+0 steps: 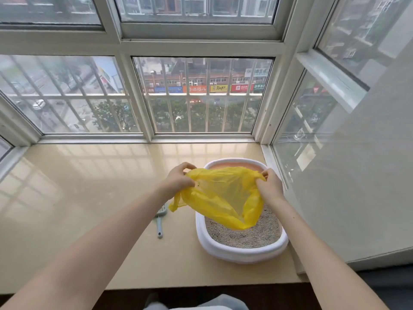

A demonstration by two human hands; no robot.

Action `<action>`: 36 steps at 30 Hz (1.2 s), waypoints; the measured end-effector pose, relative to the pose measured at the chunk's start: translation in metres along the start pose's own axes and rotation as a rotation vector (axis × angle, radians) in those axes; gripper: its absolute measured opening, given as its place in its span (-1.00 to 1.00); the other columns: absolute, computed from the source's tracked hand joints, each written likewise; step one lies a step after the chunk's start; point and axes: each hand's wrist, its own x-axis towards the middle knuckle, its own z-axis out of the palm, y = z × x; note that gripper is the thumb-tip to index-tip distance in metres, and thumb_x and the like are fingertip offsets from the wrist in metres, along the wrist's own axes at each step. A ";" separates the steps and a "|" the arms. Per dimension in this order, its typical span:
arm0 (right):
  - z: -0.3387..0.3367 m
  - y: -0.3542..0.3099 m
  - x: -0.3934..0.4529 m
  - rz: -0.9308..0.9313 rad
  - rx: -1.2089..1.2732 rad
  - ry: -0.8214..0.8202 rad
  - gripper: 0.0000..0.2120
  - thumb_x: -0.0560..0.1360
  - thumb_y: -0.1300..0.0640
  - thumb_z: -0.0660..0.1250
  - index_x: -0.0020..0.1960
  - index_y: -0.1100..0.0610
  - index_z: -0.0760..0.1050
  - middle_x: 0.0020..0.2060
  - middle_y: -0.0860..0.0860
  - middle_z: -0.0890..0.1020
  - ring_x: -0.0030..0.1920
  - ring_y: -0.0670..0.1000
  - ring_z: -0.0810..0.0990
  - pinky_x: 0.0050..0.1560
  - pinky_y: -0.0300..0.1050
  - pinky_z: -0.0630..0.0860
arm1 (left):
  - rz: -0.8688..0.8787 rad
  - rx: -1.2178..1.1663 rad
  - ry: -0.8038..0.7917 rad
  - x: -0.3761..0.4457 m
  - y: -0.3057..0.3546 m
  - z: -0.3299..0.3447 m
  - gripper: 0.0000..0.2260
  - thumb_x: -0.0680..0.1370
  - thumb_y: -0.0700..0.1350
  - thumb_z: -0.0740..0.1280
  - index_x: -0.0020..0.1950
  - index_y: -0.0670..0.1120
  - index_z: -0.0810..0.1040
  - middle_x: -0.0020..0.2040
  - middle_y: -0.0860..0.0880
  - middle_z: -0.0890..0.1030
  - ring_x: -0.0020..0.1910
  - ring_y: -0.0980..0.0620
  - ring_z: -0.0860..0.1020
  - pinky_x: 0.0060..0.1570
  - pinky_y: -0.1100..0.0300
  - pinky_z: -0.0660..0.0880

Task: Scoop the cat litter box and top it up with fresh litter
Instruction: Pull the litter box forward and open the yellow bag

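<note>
Both hands, left hand (178, 179) and right hand (269, 186), pinch yellow bag (225, 198) mouth, fingers spreading it above litter box (243, 251); we judge bag-opening step; next, scoop (160, 220) left of fingers.

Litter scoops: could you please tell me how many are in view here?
1. A pale grey-blue plastic litter scoop lies on the beige sill, left of the white oval litter box; the yellow plastic bag hides its head.
</note>
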 end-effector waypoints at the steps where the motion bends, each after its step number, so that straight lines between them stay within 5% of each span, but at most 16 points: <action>1: 0.003 0.002 0.002 0.012 -0.023 0.010 -0.88 0.45 0.27 0.23 -0.04 0.14 0.38 -0.19 0.02 0.50 -0.13 0.11 0.46 -0.21 -0.09 0.32 | 0.002 0.023 0.054 0.001 -0.005 -0.005 -0.58 0.26 -0.27 0.33 0.11 -0.10 0.46 0.00 -0.20 0.54 -0.13 -0.13 0.52 -0.23 0.11 0.50; 7: 0.029 0.003 0.011 0.123 0.024 -0.074 -0.90 0.45 0.26 0.24 -0.04 0.17 0.39 -0.12 0.08 0.49 -0.12 0.09 0.43 -0.26 -0.10 0.32 | -0.228 0.113 -0.021 -0.001 -0.036 -0.033 -0.41 0.42 0.05 0.48 0.24 -0.04 0.18 0.05 -0.05 0.36 0.03 -0.04 0.43 -0.22 0.18 0.41; 11: 0.057 -0.001 0.008 0.157 0.096 -0.203 -0.78 0.40 0.12 0.33 0.04 0.08 0.45 -0.01 0.11 0.59 -0.07 0.12 0.59 -0.21 -0.05 0.56 | -0.212 0.021 0.126 -0.004 -0.065 -0.044 -0.66 0.49 -0.15 0.36 0.17 -0.01 0.28 -0.12 -0.10 0.44 -0.28 0.01 0.45 -0.47 0.23 0.41; 15: 0.098 -0.012 -0.005 0.018 0.199 -0.469 -0.52 0.51 0.20 0.29 0.23 -0.30 0.28 -0.02 0.12 0.61 -0.11 0.09 0.65 -0.30 -0.09 0.61 | -0.119 -0.048 0.211 -0.001 -0.088 -0.066 -0.74 0.46 -0.38 0.14 -0.08 -0.02 0.28 -0.32 -0.06 0.37 -0.43 0.01 0.33 -0.58 0.31 0.26; 17: 0.120 -0.016 -0.010 -0.057 0.222 -0.582 -0.46 0.55 0.26 0.24 0.28 -0.32 0.24 -0.02 0.07 0.62 -0.11 0.05 0.64 -0.27 -0.07 0.60 | -0.158 0.002 0.245 0.004 -0.098 -0.078 -0.70 0.40 -0.44 0.06 -0.20 -0.03 0.35 -0.35 -0.06 0.34 -0.44 0.01 0.28 -0.58 0.34 0.19; 20: 0.153 -0.019 -0.015 -0.135 0.201 -0.727 -0.46 0.55 0.34 0.18 0.27 -0.27 0.32 0.03 -0.06 0.58 -0.06 -0.01 0.59 -0.14 -0.10 0.57 | -0.253 -0.020 0.290 0.023 -0.115 -0.095 -0.81 0.46 -0.32 0.20 -0.22 -0.06 0.49 -0.30 -0.06 0.40 -0.34 -0.03 0.35 -0.38 0.24 0.29; 22: 0.177 -0.023 -0.016 -0.192 0.110 -0.738 -0.50 0.46 0.41 0.11 0.14 -0.11 0.52 0.05 0.04 0.55 -0.04 -0.01 0.51 -0.06 -0.21 0.46 | -0.291 -0.050 0.279 0.035 -0.129 -0.106 -0.98 0.49 -0.19 0.30 -0.13 -0.08 0.51 -0.24 -0.06 0.44 -0.26 -0.06 0.41 -0.29 0.18 0.36; 25: 0.215 -0.023 -0.018 -0.237 0.057 -0.703 -0.56 0.25 0.30 0.06 -0.23 -0.01 0.66 0.01 0.09 0.59 0.03 -0.09 0.52 0.01 -0.27 0.42 | -0.124 0.168 0.281 0.051 -0.150 -0.120 -0.86 0.40 -0.24 0.37 -0.14 -0.06 0.47 -0.24 -0.01 0.42 -0.29 -0.03 0.40 -0.43 0.22 0.32; 30: 0.270 -0.012 -0.014 -0.076 -0.048 -0.526 -0.86 0.46 0.14 0.33 -0.11 -0.11 0.57 0.07 0.03 0.43 0.09 -0.08 0.44 -0.08 -0.34 0.35 | 0.071 0.461 0.073 0.076 -0.192 -0.136 -0.61 0.34 -0.46 0.14 -0.40 0.05 0.45 -0.12 -0.05 0.33 -0.13 -0.08 0.42 -0.30 0.25 0.31; 33: 0.289 -0.005 -0.009 -0.056 -0.226 -0.516 -0.59 0.39 0.11 0.40 0.21 -0.15 0.47 0.13 0.09 0.45 0.10 0.04 0.45 -0.09 -0.22 0.38 | 0.030 0.686 -0.023 0.084 -0.211 -0.145 -0.52 0.41 -0.42 0.12 0.03 0.05 0.64 0.08 -0.09 0.35 0.00 -0.13 0.47 -0.17 0.20 0.36; 36: 0.299 0.008 -0.004 0.031 -0.456 -0.636 -0.15 0.34 0.18 0.35 0.49 -0.23 0.05 0.11 0.19 0.40 -0.07 0.11 0.47 -0.35 -0.26 0.36 | -0.039 0.838 -0.123 0.090 -0.226 -0.160 -0.29 0.42 -0.38 0.17 0.48 0.16 0.24 0.26 -0.12 0.21 0.06 -0.19 0.47 -0.08 0.11 0.48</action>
